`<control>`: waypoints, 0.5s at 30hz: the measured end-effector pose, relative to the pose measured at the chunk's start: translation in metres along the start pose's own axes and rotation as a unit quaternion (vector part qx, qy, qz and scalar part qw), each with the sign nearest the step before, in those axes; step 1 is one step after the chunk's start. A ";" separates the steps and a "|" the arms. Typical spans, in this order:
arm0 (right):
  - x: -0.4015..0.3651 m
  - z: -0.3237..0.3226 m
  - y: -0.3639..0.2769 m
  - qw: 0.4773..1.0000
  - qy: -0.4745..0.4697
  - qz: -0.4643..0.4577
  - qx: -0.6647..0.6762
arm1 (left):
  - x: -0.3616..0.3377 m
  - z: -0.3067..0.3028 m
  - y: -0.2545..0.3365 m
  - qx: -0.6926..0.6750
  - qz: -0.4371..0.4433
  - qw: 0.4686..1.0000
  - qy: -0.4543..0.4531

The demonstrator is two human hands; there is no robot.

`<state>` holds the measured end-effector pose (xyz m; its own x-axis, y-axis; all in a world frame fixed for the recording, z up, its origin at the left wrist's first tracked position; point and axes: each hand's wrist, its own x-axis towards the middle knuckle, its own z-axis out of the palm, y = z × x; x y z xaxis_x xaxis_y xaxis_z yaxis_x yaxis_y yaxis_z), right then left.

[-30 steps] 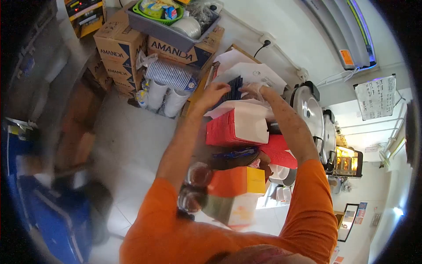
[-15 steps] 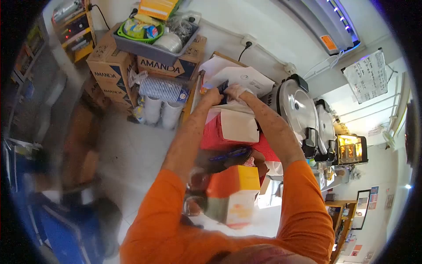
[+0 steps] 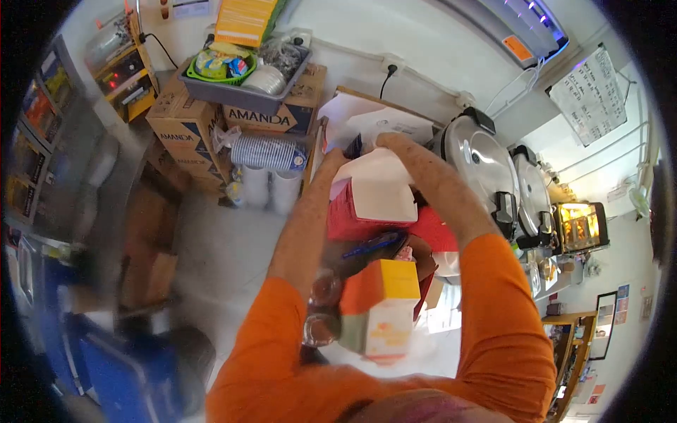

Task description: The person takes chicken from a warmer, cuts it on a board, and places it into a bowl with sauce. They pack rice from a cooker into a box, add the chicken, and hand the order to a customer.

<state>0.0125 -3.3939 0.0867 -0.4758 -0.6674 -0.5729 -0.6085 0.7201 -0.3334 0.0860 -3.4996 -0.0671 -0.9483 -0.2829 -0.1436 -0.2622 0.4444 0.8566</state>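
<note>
Both arms, in orange sleeves, reach forward over an open red box (image 3: pixel 381 201) with pale flaps. My left hand (image 3: pixel 337 159) is at the box's far left side, its fingers mostly hidden behind a raised white flap (image 3: pixel 374 168). Close to its right is my right hand (image 3: pixel 385 141), with its fingertips also out of sight behind that flap. A small dark blue item (image 3: pixel 353 146) shows between the hands; whether either hand holds it is unclear. White paper (image 3: pixel 405 125) lies behind them. Nearer to me are a blue object (image 3: pixel 377 244) and an orange, yellow and white carton (image 3: pixel 388 310).
Two large round metal lids (image 3: pixel 479 162) stand at the right, with a lit glass case (image 3: pixel 580 227) beyond. At the left are cardboard boxes (image 3: pixel 185 134), a grey bin (image 3: pixel 233 93) and stacked cups (image 3: pixel 268 152). A blue chair (image 3: pixel 127 363) is at the lower left.
A white flap now stands up in front of my hands and covers their fingers. My right hand has moved slightly up. The whole view has shifted a little.
</note>
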 end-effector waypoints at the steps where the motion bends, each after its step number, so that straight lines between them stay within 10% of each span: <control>1: 0.000 0.001 -0.001 1.000 -0.009 -0.006 -0.025 | -0.004 -0.002 0.001 -0.009 0.004 1.000 -0.010; 14: 0.001 0.017 -0.007 0.901 -0.066 -0.150 -0.403 | -0.036 -0.002 0.019 -0.069 -0.006 0.997 0.032; 15: 0.101 0.050 0.107 0.883 -0.004 -0.207 -0.421 | -0.032 0.001 0.018 -0.068 -0.003 0.997 0.043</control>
<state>-0.0686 -3.3748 -0.0437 -0.0988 -0.8363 -0.5393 -0.9875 0.0156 0.1567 0.1109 -3.4816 -0.0478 -0.9262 -0.3603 -0.1107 -0.2357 0.3244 0.9161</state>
